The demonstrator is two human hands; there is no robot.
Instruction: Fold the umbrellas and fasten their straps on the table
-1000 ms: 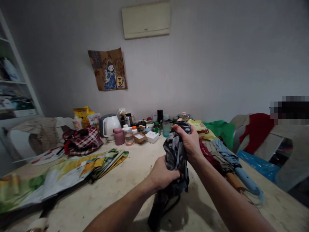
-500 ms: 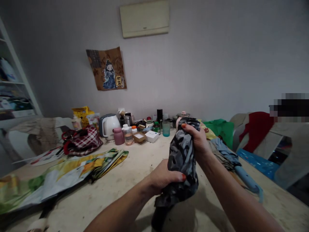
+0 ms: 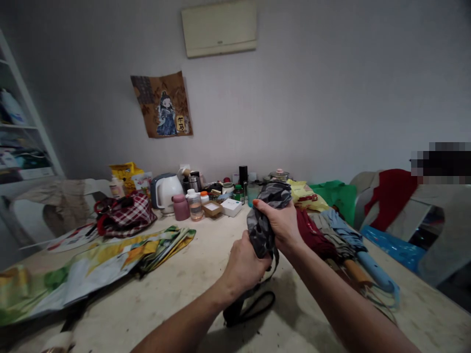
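Note:
Between my hands is a folded umbrella with grey and black camouflage cloth (image 3: 260, 229), held tilted above the table. My left hand (image 3: 246, 264) is wrapped round its lower part, near the handle end. Higher up, my right hand (image 3: 281, 223) grips the bunched cloth, the thumb lying across it. Below my left hand the black handle (image 3: 232, 314) sticks out, with a black wrist loop (image 3: 259, 306) hanging from it. Part of the cloth is hidden by my fingers.
Folded umbrellas lie to the right: a dark red one (image 3: 314, 238) and a blue one (image 3: 344, 233). A yellow-green umbrella (image 3: 121, 260) lies spread along the left. At the back stand a white kettle (image 3: 171, 192), a pink jar (image 3: 181, 208) and a white box (image 3: 231, 207).
Both hands have shifted left on the umbrella, and its cloth is bunched more tightly. The wrist loop and the dark red umbrella have come into sight.

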